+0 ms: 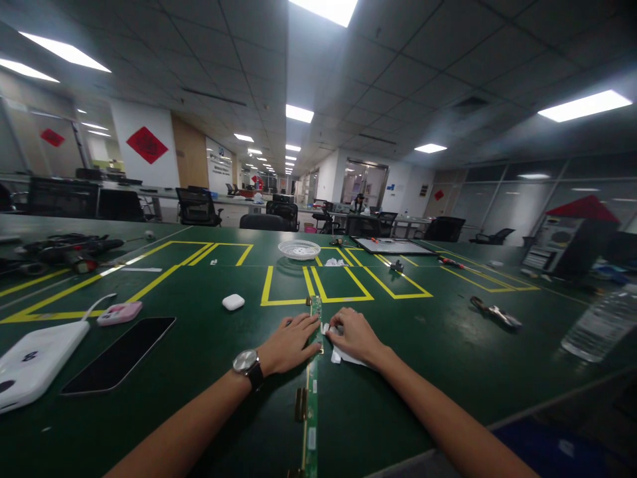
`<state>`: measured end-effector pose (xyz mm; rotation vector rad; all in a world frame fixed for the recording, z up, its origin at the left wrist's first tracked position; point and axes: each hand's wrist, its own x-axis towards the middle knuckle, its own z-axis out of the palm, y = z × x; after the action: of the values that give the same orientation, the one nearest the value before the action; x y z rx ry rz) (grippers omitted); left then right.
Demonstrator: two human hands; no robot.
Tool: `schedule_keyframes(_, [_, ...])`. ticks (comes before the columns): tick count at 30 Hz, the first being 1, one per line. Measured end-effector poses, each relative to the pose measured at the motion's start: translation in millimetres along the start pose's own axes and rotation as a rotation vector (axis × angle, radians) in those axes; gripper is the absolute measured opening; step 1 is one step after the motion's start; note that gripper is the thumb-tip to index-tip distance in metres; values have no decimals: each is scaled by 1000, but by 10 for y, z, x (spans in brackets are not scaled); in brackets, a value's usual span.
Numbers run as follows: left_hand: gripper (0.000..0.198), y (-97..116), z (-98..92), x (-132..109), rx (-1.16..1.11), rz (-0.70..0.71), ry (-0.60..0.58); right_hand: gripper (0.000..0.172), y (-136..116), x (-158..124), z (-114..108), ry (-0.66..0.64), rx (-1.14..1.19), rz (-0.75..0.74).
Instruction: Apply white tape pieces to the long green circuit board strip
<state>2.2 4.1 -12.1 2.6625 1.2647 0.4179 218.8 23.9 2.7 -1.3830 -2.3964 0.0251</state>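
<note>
A long, narrow green circuit board (312,392) runs lengthwise on the table in front of me. Several brown, gold-tinted flex tabs stick out from its left edge. My left hand (291,342), with a watch on the wrist, holds the board down near its far end, thumb and fingers pressed on it. Just right of the board, my right hand (354,334) is closed in a pinch on a crumpled white tissue (336,356), close to the board's edge. The palm covers part of the tissue, and the exact fingertip contact is too small to make out.
Left are a black phone (122,355), a white power bank (42,362), a pink case (119,313) and a white earbud case (233,302). Ahead sits a white plastic basket (299,251). Right are a cable bundle (495,313) and a water bottle (600,325). Yellow tape marks the green table.
</note>
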Motion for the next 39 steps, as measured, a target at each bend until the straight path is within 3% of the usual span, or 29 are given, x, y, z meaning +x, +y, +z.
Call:
schedule_keyframes(8, [56, -51, -47, 25, 8, 73, -60, 16, 116, 55, -53, -28, 138, -240])
schedule_keyframes(17, [56, -92, -14, 20, 11, 110, -43, 12, 157, 72, 11, 11, 135, -292])
schedule_keyframes(31, [54, -59, -39, -4, -51, 63, -42, 13, 172, 37, 32, 23, 147, -252])
schedule_keyframes(36, [54, -55, -16, -11, -85, 53, 9, 17, 125, 18, -32, 61, 149, -255])
schedule_keyframes(39, [51, -64, -10, -4, -134, 24, 87, 28, 82, 12, -82, 49, 173, -363])
